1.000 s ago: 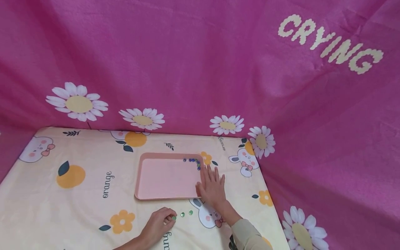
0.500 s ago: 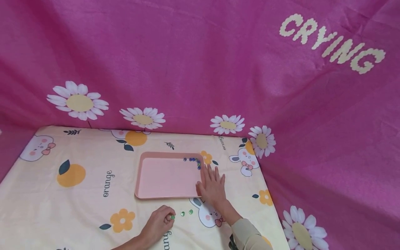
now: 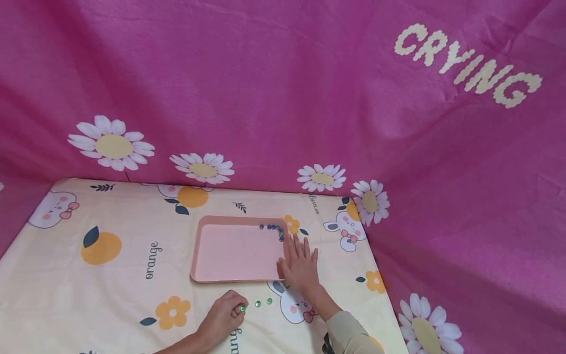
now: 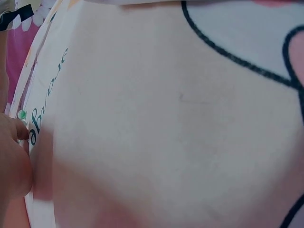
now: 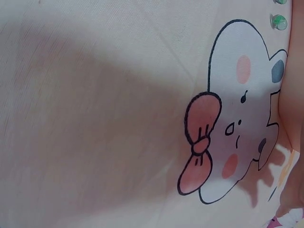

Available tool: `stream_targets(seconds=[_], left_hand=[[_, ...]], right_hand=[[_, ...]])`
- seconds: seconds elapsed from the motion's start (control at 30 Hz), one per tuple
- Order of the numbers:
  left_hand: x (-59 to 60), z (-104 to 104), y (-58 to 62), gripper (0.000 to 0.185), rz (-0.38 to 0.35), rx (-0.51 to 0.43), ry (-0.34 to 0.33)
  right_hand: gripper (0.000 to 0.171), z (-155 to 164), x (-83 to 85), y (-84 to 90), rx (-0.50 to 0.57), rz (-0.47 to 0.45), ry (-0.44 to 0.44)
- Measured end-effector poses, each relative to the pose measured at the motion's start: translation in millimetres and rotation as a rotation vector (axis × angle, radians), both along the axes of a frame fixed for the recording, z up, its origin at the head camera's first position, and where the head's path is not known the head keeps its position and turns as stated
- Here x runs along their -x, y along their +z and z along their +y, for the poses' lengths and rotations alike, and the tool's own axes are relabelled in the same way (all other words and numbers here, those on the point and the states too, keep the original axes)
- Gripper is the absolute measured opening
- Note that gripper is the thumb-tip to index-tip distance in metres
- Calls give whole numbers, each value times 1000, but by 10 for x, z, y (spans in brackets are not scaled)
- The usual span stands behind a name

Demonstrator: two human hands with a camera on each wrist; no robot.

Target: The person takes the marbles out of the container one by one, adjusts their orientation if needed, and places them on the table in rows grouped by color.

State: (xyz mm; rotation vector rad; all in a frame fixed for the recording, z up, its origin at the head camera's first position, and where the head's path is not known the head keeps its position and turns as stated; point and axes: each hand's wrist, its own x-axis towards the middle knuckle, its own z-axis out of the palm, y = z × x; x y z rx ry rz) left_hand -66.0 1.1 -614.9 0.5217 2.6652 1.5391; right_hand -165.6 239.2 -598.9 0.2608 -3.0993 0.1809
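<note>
A pink tray [image 3: 221, 255] lies on the printed cloth, with several small dark blue and green beads [image 3: 274, 228] in its far right corner. My right hand [image 3: 300, 263] rests flat, fingers straight, on the cloth against the tray's right edge. In front of the tray, my left hand [image 3: 223, 314] curls its fingers and pinches a green bead [image 3: 242, 308], which shows as a green speck [image 4: 22, 114] at the fingertips in the left wrist view. Two more green beads [image 3: 263, 302] lie on the cloth just right of it; one green bead [image 5: 279, 21] appears in the right wrist view.
The table carries a cream cloth [image 3: 110, 295] printed with oranges, flowers and bunnies. A pink daisy-printed backdrop [image 3: 283, 98] closes off the back and the right side. The table's right edge runs close to my right forearm.
Almost nothing has moved. My left hand stays curled round the green bead on the cloth, and my right hand stays flat beside the tray.
</note>
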Motion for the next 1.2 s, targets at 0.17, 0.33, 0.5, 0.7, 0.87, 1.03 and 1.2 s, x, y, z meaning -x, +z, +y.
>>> stream_targets(seconds=[0.17,0.33,0.5,0.7,0.87,1.03,1.2], left_hand=[[-20,-12,-29,24,-24,3,-4],[-29,-20,-33,24,-30,18,-10],[-46,-31,-9,25,-74,34,-26],[-38,8,32,28,1,-23,16],[143,80,206,24,87,-105,48],[438,165,451,19,26,-114,20],[811,320,560,16,10,-120,-9]], right_hand=[[72,-9,-15,-24,-13,4,7],[70,-19,-23,-28,-8,20,17],[70,-34,-27,-35,11,-1,18],[69,-32,-22,-47,35,-16,9],[70,-14,5,-45,29,-7,6],[70,-1,16,-36,22,10,8],[69,3,15,-13,17,21,12]])
